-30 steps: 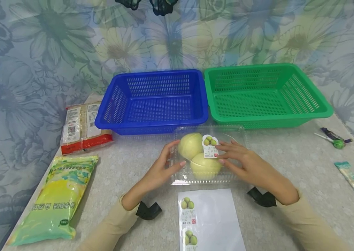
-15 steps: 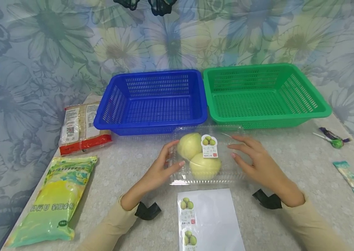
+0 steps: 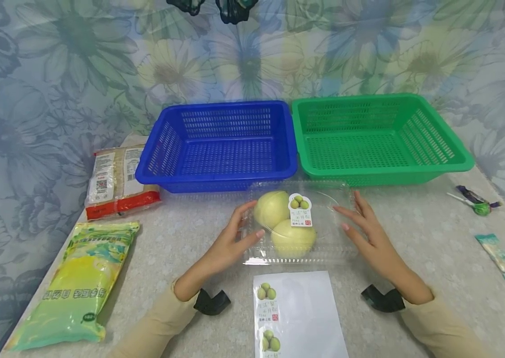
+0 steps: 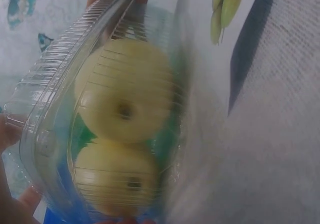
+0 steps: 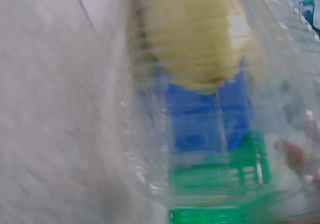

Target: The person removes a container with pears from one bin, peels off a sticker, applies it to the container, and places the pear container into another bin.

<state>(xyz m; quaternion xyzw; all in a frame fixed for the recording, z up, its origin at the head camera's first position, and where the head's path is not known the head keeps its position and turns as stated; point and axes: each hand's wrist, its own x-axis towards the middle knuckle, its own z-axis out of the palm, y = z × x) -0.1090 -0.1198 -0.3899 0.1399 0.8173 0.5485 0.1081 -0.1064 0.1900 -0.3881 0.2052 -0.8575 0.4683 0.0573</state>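
Note:
A clear lidded plastic container sits mid-table in the head view, holding two pale yellow pears. A pear label lies on its lid. My left hand holds the container's left end, thumb over the lid and fingers round the side. Around the right end spreads my right hand, with fairly straight fingertips at the lid and edge. Both pears show through the ribbed plastic in the left wrist view. The right wrist view is blurred; a pear shows through the plastic.
Behind the container stand a blue basket and a green basket. A label sheet lies in front. At left are a grain bag and a yellow-green bag. A lollipop and small packets lie at right.
My right hand has moved from the label, rightward across the lid, to the container's right end, fingers spreading. My left hand and the container have stayed in place.

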